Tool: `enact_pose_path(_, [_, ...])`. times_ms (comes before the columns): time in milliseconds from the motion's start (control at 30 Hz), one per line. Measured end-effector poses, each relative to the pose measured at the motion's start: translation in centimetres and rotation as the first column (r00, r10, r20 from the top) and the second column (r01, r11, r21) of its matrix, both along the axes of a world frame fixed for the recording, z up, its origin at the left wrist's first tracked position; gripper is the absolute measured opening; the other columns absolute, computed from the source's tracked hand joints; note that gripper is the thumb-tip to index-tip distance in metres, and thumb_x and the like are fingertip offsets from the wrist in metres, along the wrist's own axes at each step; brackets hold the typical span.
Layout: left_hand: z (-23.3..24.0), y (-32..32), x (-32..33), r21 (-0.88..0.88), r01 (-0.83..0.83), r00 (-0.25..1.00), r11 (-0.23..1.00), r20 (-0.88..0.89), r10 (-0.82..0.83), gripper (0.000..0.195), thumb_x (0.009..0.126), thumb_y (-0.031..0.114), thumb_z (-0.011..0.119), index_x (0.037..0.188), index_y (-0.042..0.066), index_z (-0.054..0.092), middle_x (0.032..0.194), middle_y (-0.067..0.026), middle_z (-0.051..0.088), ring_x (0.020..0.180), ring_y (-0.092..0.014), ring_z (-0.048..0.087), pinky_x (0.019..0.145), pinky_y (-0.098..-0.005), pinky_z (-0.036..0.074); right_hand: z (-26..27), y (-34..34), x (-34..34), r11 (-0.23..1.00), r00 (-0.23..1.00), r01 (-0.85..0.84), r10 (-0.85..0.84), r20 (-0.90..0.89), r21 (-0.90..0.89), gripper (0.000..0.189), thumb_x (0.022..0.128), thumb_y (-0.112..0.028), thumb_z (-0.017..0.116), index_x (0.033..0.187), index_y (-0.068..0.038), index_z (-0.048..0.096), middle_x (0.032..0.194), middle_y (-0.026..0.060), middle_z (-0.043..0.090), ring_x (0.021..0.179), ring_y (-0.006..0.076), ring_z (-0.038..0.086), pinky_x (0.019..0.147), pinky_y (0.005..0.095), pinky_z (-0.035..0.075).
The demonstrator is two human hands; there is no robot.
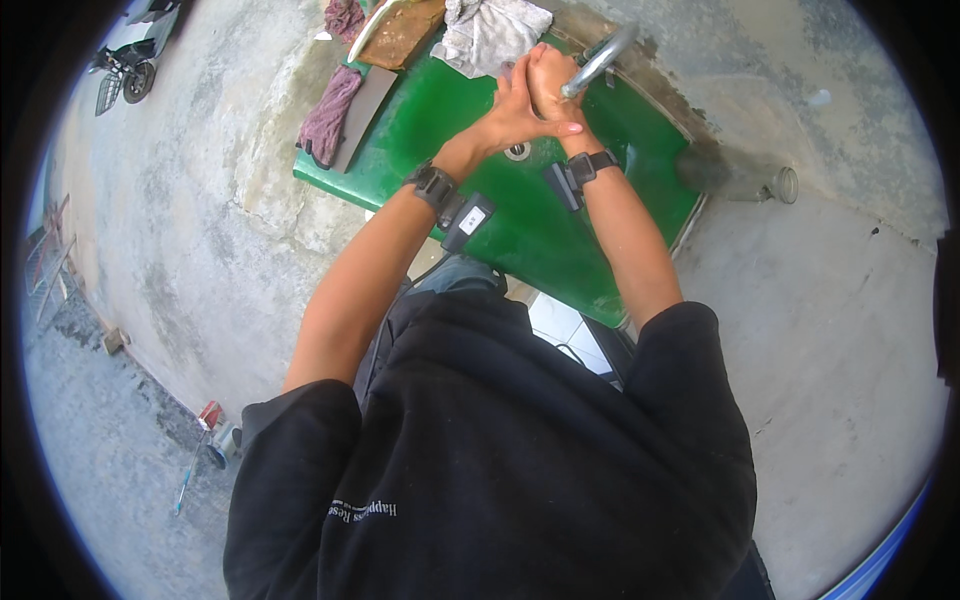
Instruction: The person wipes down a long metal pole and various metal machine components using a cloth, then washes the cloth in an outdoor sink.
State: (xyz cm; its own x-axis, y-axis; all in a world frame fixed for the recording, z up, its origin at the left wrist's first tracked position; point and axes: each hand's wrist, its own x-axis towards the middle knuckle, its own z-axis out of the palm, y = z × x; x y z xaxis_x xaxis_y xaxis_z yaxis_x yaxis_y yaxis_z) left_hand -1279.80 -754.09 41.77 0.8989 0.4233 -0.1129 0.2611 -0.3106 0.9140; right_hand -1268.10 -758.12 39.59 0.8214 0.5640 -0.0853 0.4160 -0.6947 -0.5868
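At the spout of a metal faucet (pixel 606 56), above a green sink (pixel 480 202), both hands meet. My left hand (pixel 514 112) has its fingers spread, its fingertips against the side of the other hand and its thumb across that wrist. My right hand (pixel 551 82) lies right under the spout with its fingers close together, and nothing is seen in it. A round drain (pixel 517 151) shows below the hands. A crumpled grey-white cloth (pixel 491 34) lies at the sink's far edge, just beyond the fingertips. Each wrist wears a black strap with a small device.
Left on the sink lie a purple knit glove (pixel 330 116), a flat grey board (pixel 364 120), a brown slab (pixel 401 34) and another purple glove (pixel 345 19). A glass jar (pixel 784 185) lies to the right. A parked two-wheeler (pixel 135 71) stands far left.
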Motion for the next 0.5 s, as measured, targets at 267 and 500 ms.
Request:
enact_pose_path(267, [0.6, 0.0, -0.5, -0.283, -0.041, 0.983, 0.958, -0.182, -0.011, 0.132, 0.061, 0.049, 0.087, 0.148, -0.002, 0.001, 0.141, -0.0294, 0.028, 0.135, -0.039, 0.030, 0.112, -0.0448, 0.030, 1.8, 0.2, -1.9, 0.894, 0.873, -0.440, 0.449, 0.194, -0.087, 0.034, 0.062, -0.035, 0.077, 0.067, -0.005, 0.064, 0.071, 0.0190, 0.066, 0.065, 0.0385, 0.065, 0.056, 0.0432, 0.052])
enact_pose_path(500, [0.4, 0.5, -1.2, -0.386, 0.172, 0.982, 0.906, -0.007, -0.189, 0.129, 0.065, 0.053, 0.084, 0.147, -0.003, 0.003, 0.140, -0.0302, 0.032, 0.133, -0.037, 0.036, 0.110, -0.0413, 0.033, -2.6, 0.0, -0.3, 0.913, 0.898, -0.375, 0.401, 0.181, -0.163, 0.034, 0.061, -0.033, 0.078, 0.069, -0.005, 0.061, 0.068, 0.0160, 0.065, 0.062, 0.0376, 0.064, 0.056, 0.0433, 0.051])
